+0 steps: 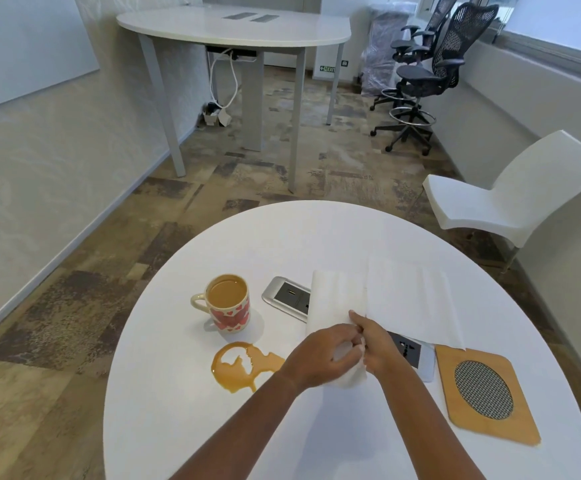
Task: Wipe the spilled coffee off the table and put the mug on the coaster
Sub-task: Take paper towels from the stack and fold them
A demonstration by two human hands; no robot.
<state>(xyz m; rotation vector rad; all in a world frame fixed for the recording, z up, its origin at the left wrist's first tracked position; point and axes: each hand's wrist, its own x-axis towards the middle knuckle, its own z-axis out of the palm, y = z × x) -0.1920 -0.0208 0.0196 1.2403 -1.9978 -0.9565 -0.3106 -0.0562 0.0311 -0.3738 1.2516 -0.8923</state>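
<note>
A cream mug (pixel 228 304) with red hearts, full of coffee, stands upright on the round white table (pixel 185 427). Just in front of it lies a brown coffee spill (pixel 244 367). A wooden coaster (pixel 483 393) with a mesh oval sits at the right. A white paper towel (pixel 396 299) is spread across the middle of the table. My left hand (pixel 320 358) and my right hand (pixel 375 342) meet over its near edge, both pinching and bunching the paper, right of the spill.
A silver socket panel (pixel 285 296) is set into the table under the towel. A white chair (pixel 510 199) stands to the right, a second white table (pixel 233 29) and dark office chairs (pixel 431 74) farther back.
</note>
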